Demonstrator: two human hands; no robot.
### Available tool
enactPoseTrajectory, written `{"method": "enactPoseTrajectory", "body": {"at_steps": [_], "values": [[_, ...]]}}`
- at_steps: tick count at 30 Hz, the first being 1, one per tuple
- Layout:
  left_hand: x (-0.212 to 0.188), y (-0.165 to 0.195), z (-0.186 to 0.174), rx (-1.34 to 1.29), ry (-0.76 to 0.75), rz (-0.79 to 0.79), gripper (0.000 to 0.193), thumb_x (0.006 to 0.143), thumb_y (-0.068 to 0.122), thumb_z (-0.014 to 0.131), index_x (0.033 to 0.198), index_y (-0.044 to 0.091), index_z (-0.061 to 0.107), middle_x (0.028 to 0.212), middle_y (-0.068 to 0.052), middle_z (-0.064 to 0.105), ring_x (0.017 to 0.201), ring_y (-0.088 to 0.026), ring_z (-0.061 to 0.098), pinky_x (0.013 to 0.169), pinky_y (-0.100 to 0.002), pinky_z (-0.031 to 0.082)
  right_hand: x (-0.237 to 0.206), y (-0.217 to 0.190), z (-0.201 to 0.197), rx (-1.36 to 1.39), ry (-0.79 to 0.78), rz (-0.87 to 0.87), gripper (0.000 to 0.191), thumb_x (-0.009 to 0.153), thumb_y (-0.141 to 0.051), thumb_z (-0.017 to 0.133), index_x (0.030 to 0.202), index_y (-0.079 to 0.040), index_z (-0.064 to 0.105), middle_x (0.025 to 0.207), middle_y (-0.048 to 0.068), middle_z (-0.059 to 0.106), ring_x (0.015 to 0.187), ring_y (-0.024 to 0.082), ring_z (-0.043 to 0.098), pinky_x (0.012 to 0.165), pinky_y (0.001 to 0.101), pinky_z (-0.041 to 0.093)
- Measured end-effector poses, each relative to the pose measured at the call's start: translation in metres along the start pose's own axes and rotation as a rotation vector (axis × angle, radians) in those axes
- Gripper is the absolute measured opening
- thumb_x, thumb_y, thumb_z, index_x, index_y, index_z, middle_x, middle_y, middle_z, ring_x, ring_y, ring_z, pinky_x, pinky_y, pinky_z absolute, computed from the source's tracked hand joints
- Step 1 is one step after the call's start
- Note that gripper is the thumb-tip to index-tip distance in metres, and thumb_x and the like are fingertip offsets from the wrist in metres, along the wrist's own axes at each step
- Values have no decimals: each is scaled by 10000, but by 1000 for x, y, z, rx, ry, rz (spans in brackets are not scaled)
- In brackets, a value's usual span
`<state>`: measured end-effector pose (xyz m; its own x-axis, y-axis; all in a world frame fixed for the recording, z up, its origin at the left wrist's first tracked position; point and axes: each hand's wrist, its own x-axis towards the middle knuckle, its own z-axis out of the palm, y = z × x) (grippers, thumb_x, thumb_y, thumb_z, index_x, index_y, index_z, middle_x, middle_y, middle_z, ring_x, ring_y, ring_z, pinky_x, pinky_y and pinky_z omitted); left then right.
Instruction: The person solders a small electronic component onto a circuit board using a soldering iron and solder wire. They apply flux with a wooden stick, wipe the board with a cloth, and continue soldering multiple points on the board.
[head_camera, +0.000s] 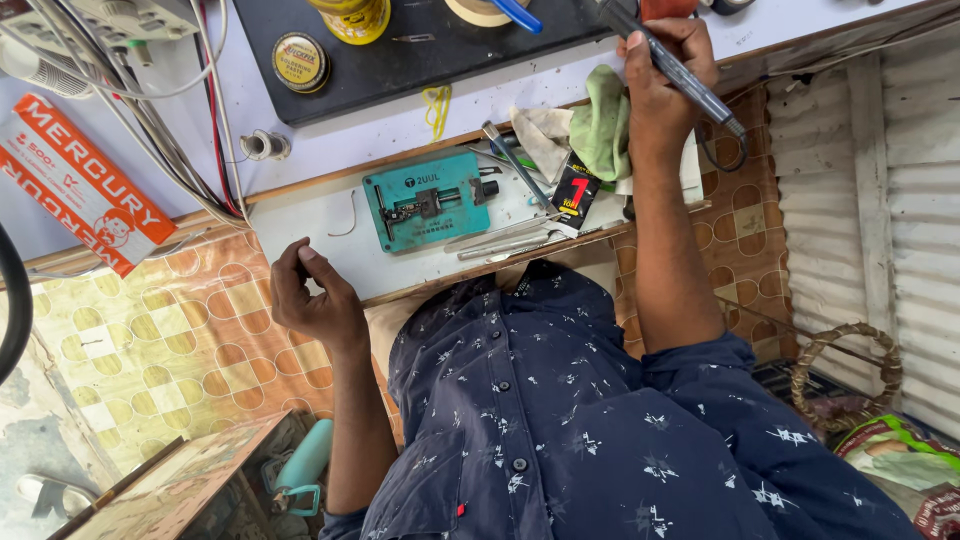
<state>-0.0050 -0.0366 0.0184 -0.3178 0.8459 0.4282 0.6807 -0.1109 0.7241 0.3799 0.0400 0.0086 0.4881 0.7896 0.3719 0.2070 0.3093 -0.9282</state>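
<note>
The right hand (665, 75) gripped a dark pen-shaped soldering iron (672, 65) up beyond the teal rectangular holding jig (427, 200), tip raised off the white desk (300, 225), apparently keeping heat clear. The left hand (312, 300), loosely curled and empty, rested at the desk edge before the jig, likely bracing.

Teal holder plate (427, 201), black mat (420, 50), green cloth (603, 125), navy shirt with white flecks (560, 420), yellow-and-orange patterned floor (180, 340), red-and-white box (80, 185), dark grey pen-like tool (672, 68).

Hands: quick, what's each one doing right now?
Left hand: loosely curled at the bench edge, holding nothing that shows.
Right hand: closed around a dark soldering iron.
</note>
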Motion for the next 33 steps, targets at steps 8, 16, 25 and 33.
{"method": "enactPoseTrajectory", "body": {"at_steps": [8,16,25,33], "values": [[1,2,1,-2,-11,8,110,1087,28,621,1039,-20,707,805,-34,622,644,-80,448,550,-284,302,1,4,-2,3,-30,-6,154,1085,-39,715,1162,3,588,994,102,730,936,135,704,879,261,576],[1,1,2,14,-2,15,124,1087,31,613,1025,-19,707,804,-37,624,649,-86,461,546,-289,298,-2,9,-9,-15,-45,-32,184,1066,-12,755,1188,7,619,1027,58,710,961,103,657,858,232,538],[0,0,4,12,9,15,128,1089,39,611,1021,-16,705,810,-38,628,644,-85,456,548,-290,301,-2,10,-8,17,-40,-22,178,1052,29,761,1180,-7,644,1040,-4,623,844,61,535,777,212,462],[-1,-2,4,11,3,25,135,1096,50,611,1022,-11,705,805,-37,618,639,-85,442,548,-293,294,-3,11,-9,-48,-55,-63,157,1072,-17,793,1157,-21,661,955,-26,593,775,44,492,702,195,396]]}}
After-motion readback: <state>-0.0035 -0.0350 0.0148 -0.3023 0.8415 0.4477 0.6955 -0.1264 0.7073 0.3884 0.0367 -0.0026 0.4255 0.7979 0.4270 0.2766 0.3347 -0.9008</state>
